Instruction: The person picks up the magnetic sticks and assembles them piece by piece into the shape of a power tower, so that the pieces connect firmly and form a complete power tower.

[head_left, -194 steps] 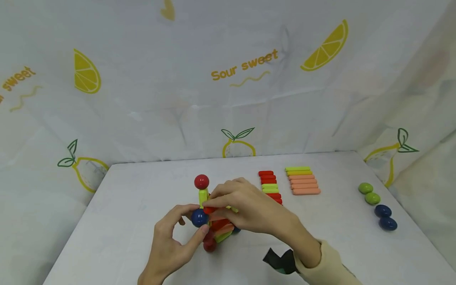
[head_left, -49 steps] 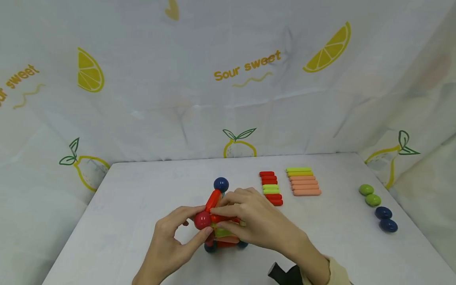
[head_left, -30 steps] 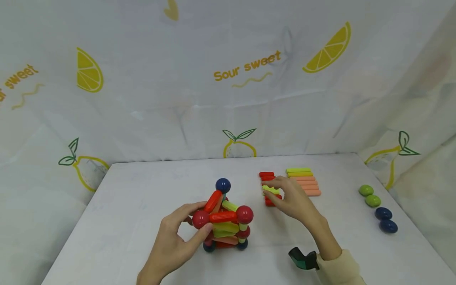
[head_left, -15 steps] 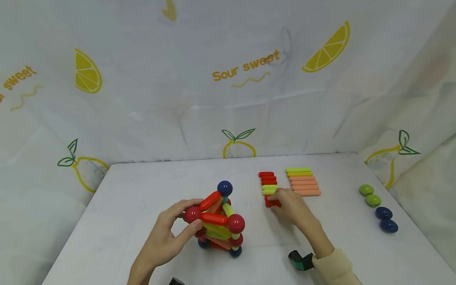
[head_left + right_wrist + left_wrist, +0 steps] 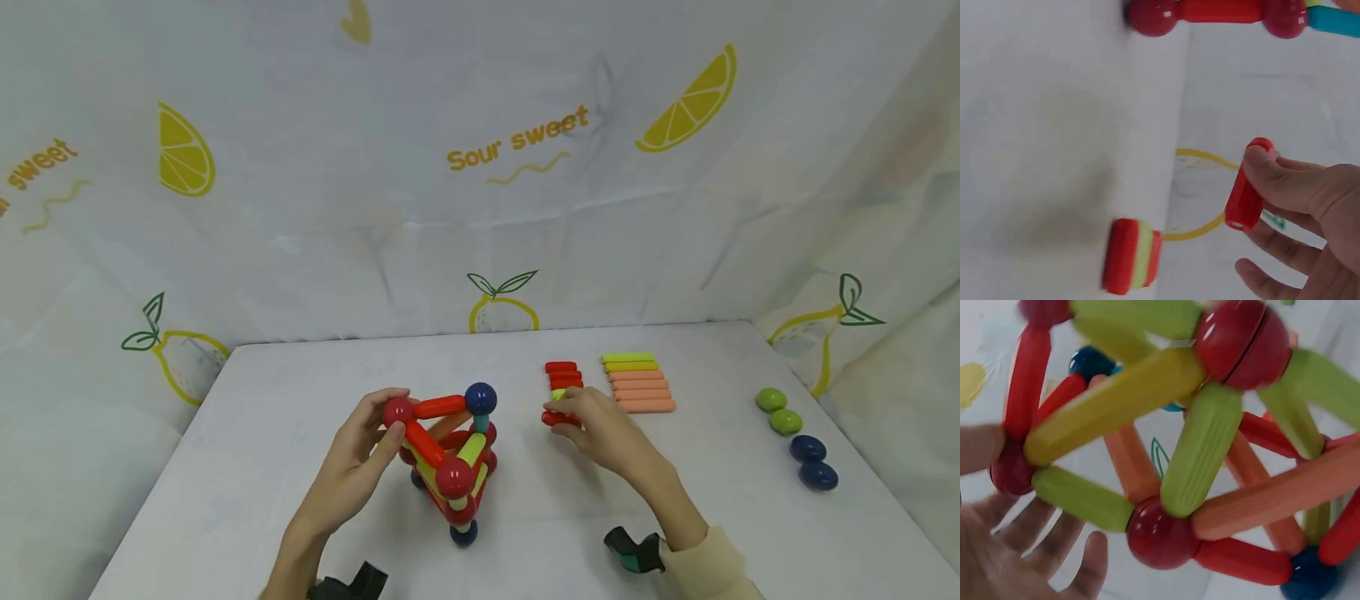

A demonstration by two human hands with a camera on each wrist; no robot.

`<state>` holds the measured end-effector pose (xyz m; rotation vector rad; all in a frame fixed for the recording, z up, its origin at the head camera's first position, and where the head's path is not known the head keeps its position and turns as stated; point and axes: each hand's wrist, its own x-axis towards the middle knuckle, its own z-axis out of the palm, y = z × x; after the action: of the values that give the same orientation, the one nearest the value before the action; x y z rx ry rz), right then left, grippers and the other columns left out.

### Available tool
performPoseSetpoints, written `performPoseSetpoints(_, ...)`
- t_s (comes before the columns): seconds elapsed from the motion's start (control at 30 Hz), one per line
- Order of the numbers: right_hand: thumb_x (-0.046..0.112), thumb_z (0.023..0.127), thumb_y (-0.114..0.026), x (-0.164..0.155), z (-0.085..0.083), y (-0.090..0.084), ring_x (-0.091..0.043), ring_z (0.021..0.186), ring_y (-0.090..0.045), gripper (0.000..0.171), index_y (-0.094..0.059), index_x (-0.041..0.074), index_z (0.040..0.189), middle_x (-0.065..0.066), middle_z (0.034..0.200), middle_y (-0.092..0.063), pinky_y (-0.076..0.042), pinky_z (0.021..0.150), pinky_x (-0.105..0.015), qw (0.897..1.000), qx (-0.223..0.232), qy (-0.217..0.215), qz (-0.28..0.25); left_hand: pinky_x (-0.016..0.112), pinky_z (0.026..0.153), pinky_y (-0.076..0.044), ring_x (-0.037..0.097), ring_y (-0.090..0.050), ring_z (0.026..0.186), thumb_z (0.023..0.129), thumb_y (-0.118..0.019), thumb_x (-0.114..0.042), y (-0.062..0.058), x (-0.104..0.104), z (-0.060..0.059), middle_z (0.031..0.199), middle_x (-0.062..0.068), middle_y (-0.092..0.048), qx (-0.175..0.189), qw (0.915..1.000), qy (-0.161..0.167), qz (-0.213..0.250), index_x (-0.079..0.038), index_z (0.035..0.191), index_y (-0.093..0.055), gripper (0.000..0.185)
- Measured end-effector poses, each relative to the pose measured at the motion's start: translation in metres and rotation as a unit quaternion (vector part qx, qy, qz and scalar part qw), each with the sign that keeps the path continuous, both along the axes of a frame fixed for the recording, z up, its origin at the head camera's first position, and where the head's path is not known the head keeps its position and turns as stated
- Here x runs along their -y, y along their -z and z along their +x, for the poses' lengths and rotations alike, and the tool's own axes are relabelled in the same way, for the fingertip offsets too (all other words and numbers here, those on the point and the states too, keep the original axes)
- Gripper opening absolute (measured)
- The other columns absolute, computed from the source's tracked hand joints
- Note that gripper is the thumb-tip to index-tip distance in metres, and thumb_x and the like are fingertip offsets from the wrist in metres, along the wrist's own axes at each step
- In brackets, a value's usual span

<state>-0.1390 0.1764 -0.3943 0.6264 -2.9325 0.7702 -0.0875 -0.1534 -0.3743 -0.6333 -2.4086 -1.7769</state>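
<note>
While the left hand (image 5: 341, 475) pinches its red corner ball (image 5: 398, 412), the structure (image 5: 453, 473): near centre-left of the table (image 5: 225, 500).
Right hand (image 5: 606, 429): grips a red rod (image 5: 558, 418), partly covering the short rods (image 5: 565, 375).
Far right: blue balls (image 5: 807, 447), then green balls (image 5: 771, 399).
Beyond the short row: long rods (image 5: 640, 384) beside it, lemon-print cloth (image 5: 487, 217) behind.
Right wrist view only: pale spot on the red rod's end.
Left wrist view only: dark seam on a red ball (image 5: 1244, 344).

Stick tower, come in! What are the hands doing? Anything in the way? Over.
Left hand gripping red ball on stick tower. Right hand pinching red stick. No obstacle seen between right hand and tower.
</note>
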Motion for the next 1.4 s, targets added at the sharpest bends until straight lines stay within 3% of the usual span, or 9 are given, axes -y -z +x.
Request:
performPoseSetpoints(0.1,0.009,0.085,-0.082,0.009,0.006,-0.023,-0.017,0.097,-0.066,0.031,-0.077,0.011,0.116,-0.002,0.105,-0.074,-0.061,0.083,-0.035,0.997,-0.059,-0.032,-0.046,0.026,0.093,-0.055,0.005,-0.06,0.115,0.103,-0.058,-0.009,0.001,-0.006,-0.001,0.13,0.01,-0.063,-0.013,0.9967,-0.08,-0.003,-0.008,0.142,-0.048,0.04)
performPoseSetpoints(0.2,0.009,0.084,-0.082,0.021,0.015,-0.048,-0.015,0.103,-0.065,0.034,-0.076,0.015,0.117,0.001,0.109,-0.074,-0.06,0.085,-0.032,0.985,-0.122,-0.065,-0.1,0.025,0.091,-0.055,0.007,-0.059,0.115,0.1,-0.063,-0.007,-0.001,-0.013,0.001,0.129,0.008,-0.064,-0.026,0.9889,-0.146,-0.006,-0.006,0.139,-0.051,0.041)
performPoseSetpoints(0.37,0.003,0.079,-0.084,0.039,0.028,-0.079,-0.014,0.108,-0.063,0.041,-0.075,0.015,0.117,0.003,0.112,-0.072,-0.057,0.088,-0.028,0.955,-0.21,-0.145,-0.153,0.029,0.088,-0.055,0.01,-0.055,0.116,0.097,-0.066,-0.012,-0.007,-0.026,0.012,0.133,0.007,-0.062,-0.054,0.9758,-0.205,-0.053,-0.009,0.142,-0.054,0.046)
performPoseSetpoints(0.47,0.005,0.08,-0.084,0.048,0.033,-0.087,-0.014,0.109,-0.062,0.041,-0.075,0.017,0.118,0.003,0.114,-0.072,-0.056,0.09,-0.028,0.941,-0.229,-0.207,-0.138,0.035,0.09,-0.054,0.014,-0.049,0.127,0.093,-0.069,-0.021,-0.009,-0.032,0.023,0.147,0.008,-0.051,-0.068,0.9736,-0.198,-0.092,-0.014,0.153,-0.043,0.066)
performPoseSetpoints(0.57,0.009,0.083,-0.083,0.055,0.034,-0.087,-0.013,0.11,-0.06,0.038,-0.074,0.019,0.119,0.005,0.113,-0.073,-0.056,0.091,-0.029,0.931,-0.235,-0.257,-0.106,0.044,0.095,-0.054,0.02,-0.039,0.139,0.088,-0.075,-0.031,-0.011,-0.036,0.033,0.162,0.007,-0.034,-0.059,0.9762,-0.169,-0.122,-0.02,0.162,-0.026,0.09)
performPoseSetpoints(0.73,0.011,0.084,-0.083,0.06,0.033,-0.081,-0.013,0.112,-0.06,0.039,-0.075,0.021,0.12,0.008,0.112,-0.074,-0.054,0.097,-0.034,0.931,-0.236,-0.271,-0.068,0.054,0.096,-0.056,0.025,-0.026,0.147,0.08,-0.083,-0.04,-0.012,-0.04,0.041,0.171,0.004,-0.015,-0.03,0.9761,-0.149,-0.155,-0.028,0.165,-0.01,0.112)
performPoseSetpoints(1.07,0.011,0.08,-0.087,0.068,0.032,-0.082,-0.016,0.111,-0.061,0.042,-0.077,0.026,0.118,0.008,0.114,-0.074,-0.054,0.098,-0.035,0.923,-0.281,-0.261,0.023,0.048,0.094,-0.057,0.023,-0.03,0.145,0.08,-0.084,-0.041,-0.012,-0.041,0.041,0.17,0.005,-0.019,-0.036,0.9726,-0.164,-0.161,-0.024,0.165,-0.012,0.113)
performPoseSetpoints(1.4,0.01,0.08,-0.086,0.071,0.03,-0.082,-0.016,0.11,-0.061,0.041,-0.078,0.029,0.115,0.008,0.113,-0.073,-0.052,0.099,-0.036,0.914,-0.305,-0.265,0.039,0.038,0.093,-0.055,0.017,-0.033,0.142,0.078,-0.086,-0.039,-0.011,-0.036,0.038,0.168,0.003,-0.026,-0.051,0.9709,-0.167,-0.164,-0.024,0.165,-0.015,0.114)
